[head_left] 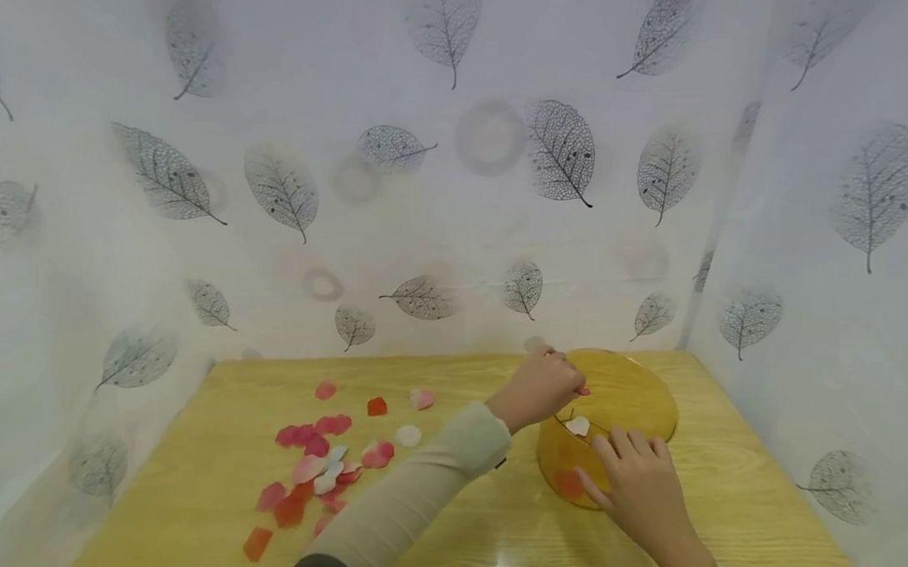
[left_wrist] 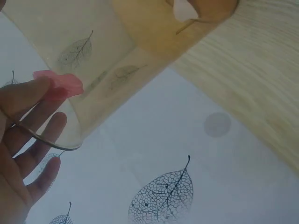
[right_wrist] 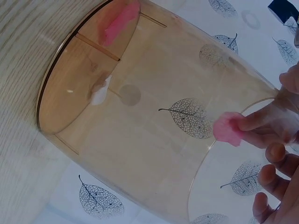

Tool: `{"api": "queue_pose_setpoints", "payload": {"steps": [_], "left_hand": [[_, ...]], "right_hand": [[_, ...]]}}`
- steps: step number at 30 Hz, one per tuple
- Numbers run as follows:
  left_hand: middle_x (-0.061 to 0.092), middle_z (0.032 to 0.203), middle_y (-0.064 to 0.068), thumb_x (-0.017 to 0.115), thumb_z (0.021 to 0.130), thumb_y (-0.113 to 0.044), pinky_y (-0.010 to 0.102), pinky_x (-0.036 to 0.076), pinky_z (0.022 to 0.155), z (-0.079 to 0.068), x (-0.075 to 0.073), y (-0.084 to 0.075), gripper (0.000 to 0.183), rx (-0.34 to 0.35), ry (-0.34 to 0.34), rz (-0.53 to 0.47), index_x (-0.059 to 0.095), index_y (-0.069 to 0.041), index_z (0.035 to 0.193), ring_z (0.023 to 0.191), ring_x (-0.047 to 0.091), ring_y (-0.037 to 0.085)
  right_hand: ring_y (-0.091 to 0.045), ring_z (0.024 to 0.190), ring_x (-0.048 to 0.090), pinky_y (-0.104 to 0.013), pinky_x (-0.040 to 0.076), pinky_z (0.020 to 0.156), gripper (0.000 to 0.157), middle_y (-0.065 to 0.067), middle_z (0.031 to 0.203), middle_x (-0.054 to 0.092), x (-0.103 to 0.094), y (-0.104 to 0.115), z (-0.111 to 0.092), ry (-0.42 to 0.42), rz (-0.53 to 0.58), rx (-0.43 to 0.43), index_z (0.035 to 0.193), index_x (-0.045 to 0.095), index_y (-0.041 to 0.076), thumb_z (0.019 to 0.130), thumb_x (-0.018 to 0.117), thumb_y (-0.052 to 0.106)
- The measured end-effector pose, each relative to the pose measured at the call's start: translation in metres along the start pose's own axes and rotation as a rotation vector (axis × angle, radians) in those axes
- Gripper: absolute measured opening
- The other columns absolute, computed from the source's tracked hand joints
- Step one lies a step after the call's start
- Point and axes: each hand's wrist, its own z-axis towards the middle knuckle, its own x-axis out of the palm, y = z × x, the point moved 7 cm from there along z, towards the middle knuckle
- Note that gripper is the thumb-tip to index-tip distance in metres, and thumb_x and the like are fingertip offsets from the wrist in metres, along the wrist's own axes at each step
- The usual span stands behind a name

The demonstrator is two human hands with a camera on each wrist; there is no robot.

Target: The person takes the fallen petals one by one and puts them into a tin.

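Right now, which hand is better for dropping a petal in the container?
Probably the left hand: it pinches a pink petal at the amber container. The right hand is at the container's side, with no petal visibly held.

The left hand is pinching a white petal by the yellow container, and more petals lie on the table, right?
Not quite: the petal in the left hand is pink, not white, as the left wrist view shows. It is by the yellow container, and more petals lie on the table.
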Motion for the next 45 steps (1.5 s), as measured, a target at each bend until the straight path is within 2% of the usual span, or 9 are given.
{"api": "queue_pose_setpoints", "payload": {"steps": [7,13,21,27,32,36,38,43,45], "left_hand": [[0.069,0.082,-0.019,0.06,0.088,-0.04,0.026,0.045,0.095,0.003,0.009,-0.002,0.015,-0.035,0.113,0.023,0.072,-0.031,0.086,0.08,0.061,0.003],[0.069,0.08,-0.019,0.059,0.087,-0.043,0.025,0.045,0.093,0.004,0.01,-0.002,0.017,-0.065,0.164,0.045,0.072,-0.032,0.084,0.078,0.061,0.002],[0.068,0.073,-0.017,0.061,0.087,-0.039,0.025,0.046,0.087,0.003,0.009,0.0,0.016,-0.092,0.192,0.053,0.067,-0.031,0.075,0.072,0.062,0.0],[0.071,0.084,-0.018,0.062,0.087,-0.041,0.026,0.046,0.092,0.004,0.009,0.002,0.012,-0.104,0.206,0.043,0.07,-0.034,0.091,0.08,0.064,0.0],[0.071,0.088,-0.019,0.063,0.086,-0.04,0.027,0.046,0.093,0.003,0.01,0.003,0.014,-0.102,0.193,0.015,0.071,-0.035,0.097,0.081,0.064,-0.001],[0.071,0.097,-0.019,0.062,0.088,-0.039,0.027,0.045,0.094,0.001,0.009,0.004,0.019,-0.09,0.131,-0.032,0.07,-0.033,0.104,0.09,0.064,0.002],[0.07,0.1,-0.017,0.061,0.089,-0.039,0.026,0.044,0.094,-0.003,0.007,0.006,0.02,-0.08,0.042,-0.061,0.07,-0.031,0.106,0.094,0.063,0.004],[0.07,0.103,-0.014,0.06,0.09,-0.038,0.025,0.043,0.095,-0.024,-0.008,0.012,0.021,-0.045,-0.256,-0.087,0.069,-0.027,0.106,0.098,0.063,0.005],[0.07,0.104,-0.012,0.062,0.089,-0.036,0.026,0.043,0.096,-0.035,-0.015,0.014,0.021,-0.037,-0.319,-0.09,0.069,-0.025,0.106,0.099,0.063,0.005]], "right_hand": [[-0.028,0.061,0.048,-0.037,0.032,0.053,0.059,-0.009,0.07,0.053,-0.001,0.0,0.0,0.003,-0.001,0.0,0.083,0.054,0.007,0.096,0.023,0.056],[-0.027,0.06,0.046,-0.037,0.031,0.053,0.059,-0.009,0.07,0.051,-0.001,0.0,0.001,-0.001,0.002,-0.002,0.082,0.054,0.007,0.096,0.024,0.056],[-0.027,0.059,0.045,-0.036,0.03,0.052,0.059,-0.008,0.069,0.05,-0.001,0.001,0.003,-0.012,0.002,-0.011,0.082,0.053,0.007,0.096,0.024,0.056],[-0.029,0.059,0.046,-0.037,0.031,0.053,0.059,-0.01,0.068,0.05,-0.002,0.001,0.005,-0.011,-0.002,-0.011,0.079,0.05,0.006,0.096,0.024,0.056],[-0.028,0.059,0.046,-0.037,0.031,0.053,0.059,-0.01,0.068,0.05,0.0,0.0,0.005,-0.007,-0.005,-0.012,0.08,0.051,0.006,0.096,0.024,0.056],[-0.028,0.059,0.046,-0.037,0.031,0.053,0.059,-0.01,0.068,0.05,0.0,0.001,0.004,-0.01,-0.004,-0.013,0.08,0.051,0.006,0.096,0.024,0.056],[-0.029,0.059,0.047,-0.037,0.031,0.053,0.06,-0.01,0.068,0.051,0.0,0.001,0.004,-0.009,-0.003,-0.013,0.081,0.051,0.006,0.096,0.024,0.056],[-0.029,0.06,0.048,-0.037,0.031,0.053,0.06,-0.01,0.068,0.051,0.0,0.001,0.002,-0.006,-0.001,-0.003,0.081,0.052,0.006,0.096,0.024,0.057],[-0.029,0.06,0.047,-0.037,0.031,0.053,0.06,-0.01,0.069,0.051,0.0,0.001,0.001,-0.008,-0.002,0.0,0.081,0.052,0.006,0.096,0.024,0.057]]}}
